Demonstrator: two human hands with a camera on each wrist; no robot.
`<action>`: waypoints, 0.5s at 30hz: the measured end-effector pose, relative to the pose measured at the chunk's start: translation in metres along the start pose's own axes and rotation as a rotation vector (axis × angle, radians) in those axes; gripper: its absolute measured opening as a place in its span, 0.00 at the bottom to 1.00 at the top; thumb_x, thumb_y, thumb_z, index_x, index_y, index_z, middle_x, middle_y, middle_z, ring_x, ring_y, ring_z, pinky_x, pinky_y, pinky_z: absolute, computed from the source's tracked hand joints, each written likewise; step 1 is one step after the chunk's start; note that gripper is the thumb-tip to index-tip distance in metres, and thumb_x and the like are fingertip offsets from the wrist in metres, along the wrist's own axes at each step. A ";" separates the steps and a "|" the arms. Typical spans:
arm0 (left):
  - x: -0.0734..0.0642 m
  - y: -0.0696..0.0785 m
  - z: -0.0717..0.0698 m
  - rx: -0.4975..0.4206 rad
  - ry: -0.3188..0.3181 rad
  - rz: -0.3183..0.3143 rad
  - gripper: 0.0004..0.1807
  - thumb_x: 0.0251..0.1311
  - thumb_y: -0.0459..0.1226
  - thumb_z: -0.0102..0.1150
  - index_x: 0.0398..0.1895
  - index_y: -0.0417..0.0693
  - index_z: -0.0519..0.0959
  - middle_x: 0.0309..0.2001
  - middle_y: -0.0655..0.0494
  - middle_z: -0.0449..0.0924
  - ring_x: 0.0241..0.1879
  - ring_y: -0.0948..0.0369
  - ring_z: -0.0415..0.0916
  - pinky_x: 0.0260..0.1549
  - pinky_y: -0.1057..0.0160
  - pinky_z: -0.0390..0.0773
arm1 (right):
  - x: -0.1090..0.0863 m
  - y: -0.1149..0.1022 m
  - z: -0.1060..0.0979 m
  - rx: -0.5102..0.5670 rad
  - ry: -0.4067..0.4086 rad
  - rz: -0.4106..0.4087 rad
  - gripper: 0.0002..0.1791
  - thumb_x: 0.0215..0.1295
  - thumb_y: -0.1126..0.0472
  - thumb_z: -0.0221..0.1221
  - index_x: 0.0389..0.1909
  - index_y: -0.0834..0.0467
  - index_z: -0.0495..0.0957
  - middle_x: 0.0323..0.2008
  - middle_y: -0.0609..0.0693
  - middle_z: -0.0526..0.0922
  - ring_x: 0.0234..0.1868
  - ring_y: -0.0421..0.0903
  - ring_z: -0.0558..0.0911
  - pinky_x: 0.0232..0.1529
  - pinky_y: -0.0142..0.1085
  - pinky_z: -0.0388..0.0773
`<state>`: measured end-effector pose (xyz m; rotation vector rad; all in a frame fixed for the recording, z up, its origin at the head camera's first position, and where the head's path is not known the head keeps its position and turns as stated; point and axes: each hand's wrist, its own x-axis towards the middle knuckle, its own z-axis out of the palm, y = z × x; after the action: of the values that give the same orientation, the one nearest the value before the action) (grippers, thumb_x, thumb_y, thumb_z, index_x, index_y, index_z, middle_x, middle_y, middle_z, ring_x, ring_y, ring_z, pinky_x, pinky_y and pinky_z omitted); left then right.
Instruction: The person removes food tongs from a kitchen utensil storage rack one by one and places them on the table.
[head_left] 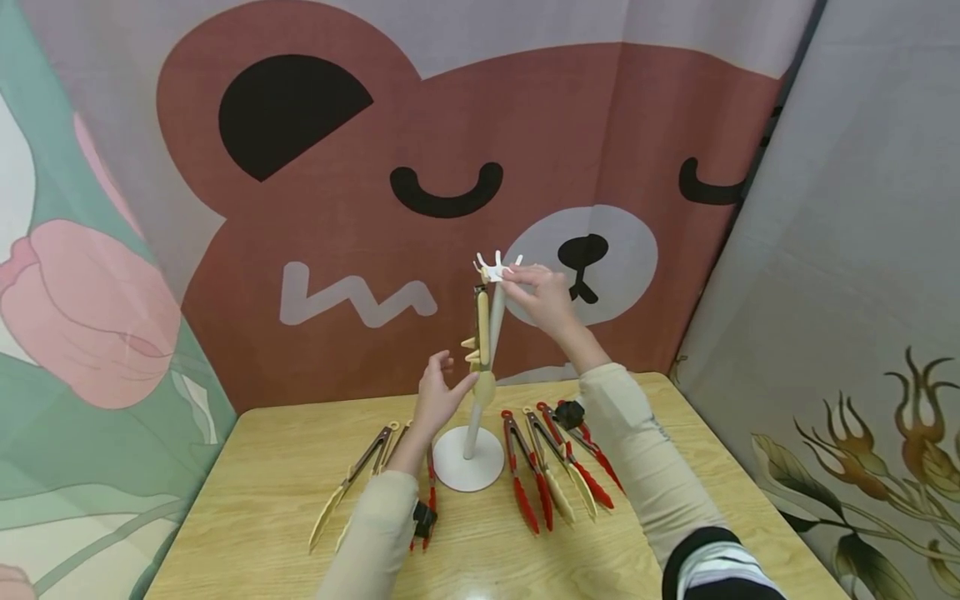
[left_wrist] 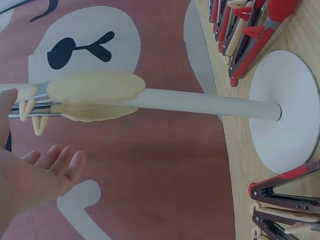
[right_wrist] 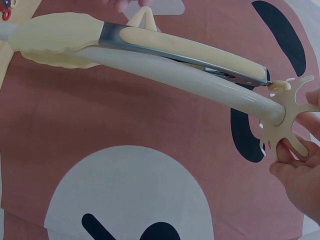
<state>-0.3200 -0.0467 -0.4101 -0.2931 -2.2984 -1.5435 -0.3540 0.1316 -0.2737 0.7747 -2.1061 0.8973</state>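
A white stand (head_left: pixel 495 321) has a round base and a top ring of curved hooks (right_wrist: pixel 272 132). My right hand (head_left: pixel 546 298) pinches that hooked top between thumb and fingers. From one hook hangs a pair of cream-tipped tongs (right_wrist: pixel 192 47) by its ring, scalloped heads pointing down along the pole. Beside the tongs, at about the height of their heads, my left hand (head_left: pixel 441 398) has its fingers loosely spread. Its thumb overlaps the tongs' edge in the head view, while the other fingers (left_wrist: pixel 62 162) hold nothing.
Several red tongs (head_left: pixel 528 475) and cream tongs (head_left: pixel 562 454) lie right of the round base (head_left: pixel 450 471). More cream tongs (head_left: pixel 348 483) and red ones lie to the left. Black clips (head_left: pixel 423 518) are near the wrists. A bear-print curtain (head_left: pixel 337 225) hangs behind the wooden table (head_left: pixel 247 500).
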 end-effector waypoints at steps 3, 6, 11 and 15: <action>0.003 -0.001 0.003 -0.024 -0.029 -0.021 0.38 0.51 0.42 0.63 0.60 0.33 0.58 0.52 0.38 0.66 0.51 0.46 0.66 0.47 0.51 0.68 | 0.000 -0.001 -0.001 0.010 -0.002 0.006 0.12 0.53 0.65 0.61 0.38 0.66 0.80 0.40 0.60 0.80 0.45 0.56 0.77 0.46 0.44 0.72; 0.007 -0.001 0.006 -0.065 -0.041 -0.028 0.40 0.50 0.42 0.64 0.61 0.33 0.56 0.54 0.37 0.65 0.53 0.45 0.64 0.49 0.51 0.67 | -0.001 -0.002 -0.001 0.018 -0.009 0.006 0.12 0.54 0.65 0.61 0.38 0.66 0.80 0.40 0.60 0.80 0.46 0.56 0.76 0.47 0.44 0.72; 0.012 0.000 0.011 -0.094 -0.043 -0.020 0.42 0.49 0.41 0.65 0.61 0.32 0.54 0.55 0.35 0.63 0.53 0.43 0.63 0.50 0.49 0.65 | -0.001 -0.002 0.000 0.007 -0.009 0.004 0.11 0.54 0.65 0.60 0.38 0.66 0.80 0.40 0.60 0.80 0.46 0.56 0.77 0.46 0.44 0.72; 0.015 -0.001 0.013 -0.076 -0.051 -0.032 0.43 0.48 0.41 0.65 0.62 0.33 0.53 0.56 0.34 0.62 0.54 0.43 0.63 0.50 0.49 0.66 | -0.001 -0.003 0.000 -0.001 -0.006 0.009 0.11 0.54 0.64 0.60 0.37 0.66 0.81 0.40 0.60 0.80 0.46 0.56 0.77 0.46 0.44 0.72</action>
<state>-0.3363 -0.0353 -0.4100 -0.3201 -2.2972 -1.6604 -0.3508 0.1304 -0.2737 0.7690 -2.1169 0.8999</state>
